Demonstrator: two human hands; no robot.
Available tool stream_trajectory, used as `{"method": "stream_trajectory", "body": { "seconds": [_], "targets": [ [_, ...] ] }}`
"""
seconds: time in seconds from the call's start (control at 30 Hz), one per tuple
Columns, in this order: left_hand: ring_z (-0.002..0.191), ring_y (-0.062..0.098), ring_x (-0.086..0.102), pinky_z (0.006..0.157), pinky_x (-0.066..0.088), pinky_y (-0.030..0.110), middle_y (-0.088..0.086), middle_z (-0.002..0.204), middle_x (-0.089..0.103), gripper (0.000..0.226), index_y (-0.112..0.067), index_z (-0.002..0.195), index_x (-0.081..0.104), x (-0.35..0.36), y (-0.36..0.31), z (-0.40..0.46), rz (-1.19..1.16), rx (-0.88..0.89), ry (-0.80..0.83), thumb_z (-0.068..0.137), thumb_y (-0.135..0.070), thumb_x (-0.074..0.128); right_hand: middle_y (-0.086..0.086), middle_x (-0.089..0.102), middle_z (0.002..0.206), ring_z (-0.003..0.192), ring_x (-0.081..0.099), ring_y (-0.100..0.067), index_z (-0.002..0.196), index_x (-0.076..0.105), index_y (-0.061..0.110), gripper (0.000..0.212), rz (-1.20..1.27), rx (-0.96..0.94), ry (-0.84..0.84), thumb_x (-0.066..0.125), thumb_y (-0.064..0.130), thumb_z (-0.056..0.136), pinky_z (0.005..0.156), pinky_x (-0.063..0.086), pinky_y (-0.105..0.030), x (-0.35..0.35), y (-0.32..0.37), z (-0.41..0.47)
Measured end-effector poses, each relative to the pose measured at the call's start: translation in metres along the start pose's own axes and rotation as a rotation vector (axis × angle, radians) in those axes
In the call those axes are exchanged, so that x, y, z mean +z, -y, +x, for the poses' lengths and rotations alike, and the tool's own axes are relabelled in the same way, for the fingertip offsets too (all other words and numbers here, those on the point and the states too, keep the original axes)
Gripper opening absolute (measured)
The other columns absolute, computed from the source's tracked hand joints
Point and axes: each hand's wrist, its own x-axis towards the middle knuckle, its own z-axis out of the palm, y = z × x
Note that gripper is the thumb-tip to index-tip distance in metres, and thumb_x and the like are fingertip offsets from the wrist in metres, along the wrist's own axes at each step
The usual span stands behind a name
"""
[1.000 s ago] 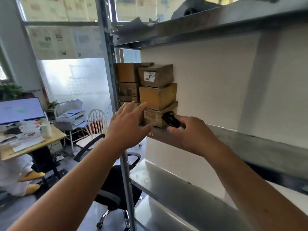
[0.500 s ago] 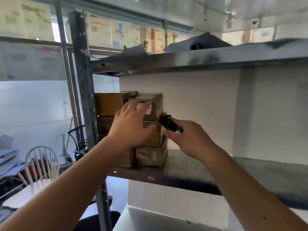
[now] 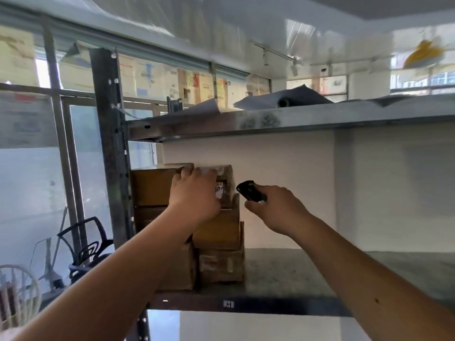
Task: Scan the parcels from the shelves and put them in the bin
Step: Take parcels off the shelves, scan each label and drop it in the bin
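Head view: left hand [image 3: 195,193] curled over the near top edge of the top parcel [image 3: 225,179], gripping it, label [image 3: 219,191] half covered; parcel sitting atop the right-hand stack at the left end of the steel shelf [image 3: 295,274]; right hand [image 3: 278,209] wrapped around the black scanner [image 3: 250,191], nose aimed left, just beside that parcel; more brown boxes [image 3: 155,187] further left against the upright post [image 3: 110,148].

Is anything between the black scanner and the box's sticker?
Nothing visible. The scanner in the right hand faces the top parcel across open air; the left hand holding it covers part of the label.
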Motion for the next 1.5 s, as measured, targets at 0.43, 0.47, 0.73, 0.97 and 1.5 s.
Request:
{"method": "stream_trajectory", "body": {
  "seconds": [0.43, 0.47, 0.73, 0.97, 1.5],
  "targets": [
    [0.113, 0.015, 0.058, 0.09, 0.052, 0.026, -0.003, 0.128, 0.059, 0.037, -0.031, 0.131, 0.066, 0.001, -0.011, 0.013, -0.58, 0.02, -0.077, 0.097, -0.045, 0.067, 0.001, 0.065, 0.135, 0.107, 0.062, -0.019, 0.151, 0.052, 0.029, 0.062, -0.107, 0.001, 0.062, 0.064, 0.053, 0.096, 0.084, 0.051, -0.032, -0.029, -0.028, 0.035],
    [0.104, 0.011, 0.06, 0.082, 0.051, 0.022, -0.004, 0.122, 0.061, 0.031, -0.029, 0.127, 0.068, 0.001, -0.014, 0.013, -0.626, 0.021, -0.123, 0.099, -0.043, 0.065, 0.001, 0.065, 0.135, 0.105, 0.062, -0.018, 0.151, 0.052, 0.029, 0.062, -0.118, -0.004, 0.068, 0.064, 0.053, 0.096, 0.081, 0.05, -0.031, -0.03, -0.031, 0.036],
    [0.103, 0.018, 0.058, 0.07, 0.055, 0.023, 0.0, 0.137, 0.043, 0.045, -0.038, 0.129, 0.059, 0.005, -0.023, 0.029, -0.883, -0.315, -0.167, 0.089, -0.035, 0.079, 0.0, 0.065, 0.135, 0.106, 0.062, -0.019, 0.151, 0.052, 0.031, 0.057, -0.242, -0.068, 0.12, 0.062, 0.05, 0.098, 0.084, 0.052, -0.031, -0.048, -0.041, 0.036],
    [0.086, 0.028, 0.077, 0.066, 0.064, 0.037, 0.016, 0.109, 0.068, 0.091, -0.035, 0.159, 0.027, -0.008, -0.023, 0.037, -1.358, -0.517, 0.342, 0.089, -0.016, 0.082, 0.001, 0.066, 0.134, 0.104, 0.062, -0.018, 0.151, 0.052, 0.03, 0.058, -0.206, -0.079, 0.13, 0.063, 0.051, 0.098, 0.08, 0.049, -0.029, -0.049, -0.045, 0.033],
    [0.122, 0.01, 0.058, 0.105, 0.052, 0.038, -0.022, 0.127, 0.056, 0.121, -0.045, 0.155, 0.026, 0.001, -0.035, 0.013, -1.271, -0.032, 0.002, 0.063, -0.023, 0.1, 0.007, 0.065, 0.126, 0.099, 0.059, -0.008, 0.155, 0.047, 0.032, 0.06, -0.069, -0.066, 0.028, 0.062, 0.049, 0.1, 0.066, 0.039, -0.012, -0.068, -0.045, -0.008]
  ]
}}
